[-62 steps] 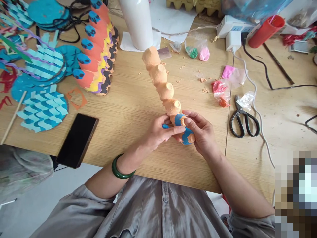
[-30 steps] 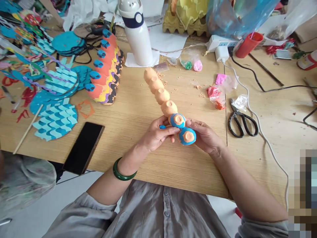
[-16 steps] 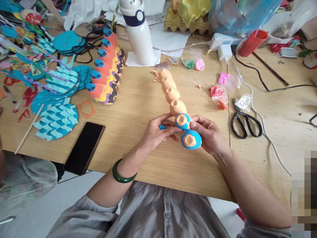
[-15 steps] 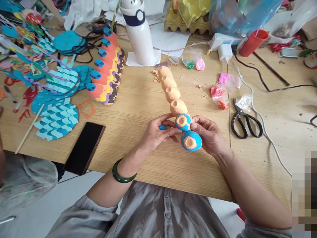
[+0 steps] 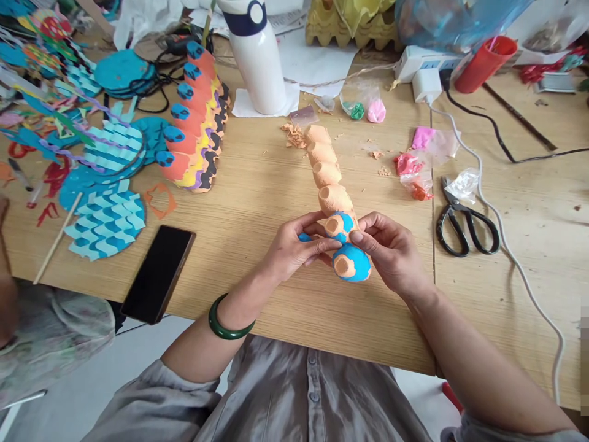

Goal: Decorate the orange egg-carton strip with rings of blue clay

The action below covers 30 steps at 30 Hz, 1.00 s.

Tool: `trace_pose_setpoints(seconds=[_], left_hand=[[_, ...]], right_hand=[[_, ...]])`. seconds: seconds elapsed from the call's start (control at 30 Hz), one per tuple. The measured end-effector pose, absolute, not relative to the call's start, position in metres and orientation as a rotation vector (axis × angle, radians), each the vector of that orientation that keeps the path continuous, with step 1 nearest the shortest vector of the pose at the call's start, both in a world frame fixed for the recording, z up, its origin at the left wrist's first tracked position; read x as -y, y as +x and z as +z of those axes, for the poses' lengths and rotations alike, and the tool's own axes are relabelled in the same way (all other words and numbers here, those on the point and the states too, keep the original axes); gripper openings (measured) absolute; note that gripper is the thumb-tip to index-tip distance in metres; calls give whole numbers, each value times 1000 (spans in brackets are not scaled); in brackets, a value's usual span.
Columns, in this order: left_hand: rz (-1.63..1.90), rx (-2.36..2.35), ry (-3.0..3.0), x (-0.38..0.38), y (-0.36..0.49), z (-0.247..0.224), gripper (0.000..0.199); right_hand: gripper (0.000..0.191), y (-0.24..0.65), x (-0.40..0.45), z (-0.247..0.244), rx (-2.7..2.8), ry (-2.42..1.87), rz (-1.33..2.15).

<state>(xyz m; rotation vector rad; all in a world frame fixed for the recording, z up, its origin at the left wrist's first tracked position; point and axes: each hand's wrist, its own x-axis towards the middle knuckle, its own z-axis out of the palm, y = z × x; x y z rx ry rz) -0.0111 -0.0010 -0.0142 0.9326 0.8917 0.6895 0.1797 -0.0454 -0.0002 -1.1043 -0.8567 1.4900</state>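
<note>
The left hand (image 5: 288, 248) grasps a bumpy orange strip (image 5: 327, 175) from its left side, near its near end, with the thumb laid across the dip between the two nearest bumps. A small blue lump (image 5: 304, 237) shows among this hand's fingers. The right hand (image 5: 393, 248) grasps the strip's right edge beside the same dip, its thumb on the strip and its other fingers bent; their tips are partly hidden.

The strip is over the near middle of the wooden table (image 5: 257, 184), running away from the person and slightly left. A blue coating (image 5: 361, 261) covers part of the two nearest bumps, leaving their raised tips orange; the farther bumps are plain orange. Orange crumbs (image 5: 294, 135) lie just left of the strip's far end.

To the right, black-handled scissors (image 5: 453, 202) lie beside a white cable (image 5: 501, 221), with a pink lump (image 5: 422, 136) and a red lump (image 5: 407, 163) farther off. On the left are a dark phone (image 5: 159, 273) near the table's edge, a thin stick (image 5: 57, 239), and a blue disc with wavy paper strips (image 5: 108, 221). Farther away stand a colourful bumpy piece (image 5: 196, 123) and a white bottle (image 5: 261, 67).
</note>
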Motion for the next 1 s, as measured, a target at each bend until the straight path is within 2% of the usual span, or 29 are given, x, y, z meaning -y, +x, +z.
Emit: trace_pose_setpoints(seconds=[0.2,0.47,0.63,0.8,1.0], left_hand=[[634,-906,912,-1,-14,-12,67],[650,-833,925,0,-14,-15,52],[728,-846,865,-5,-13,-12,65],[772,-725,890,-7,-15,-11,56],[782,-768,975,-5,-14,-12,60]], right_hand=[[29,178,46,4,935,-1089,1462],[30,175,45,0,924,-1070,1491],[30,170,44,-6,776,-1040,1548],[34,170,39,0,631,-1049,1584],[39,171,37,3,625,-1071,1608]])
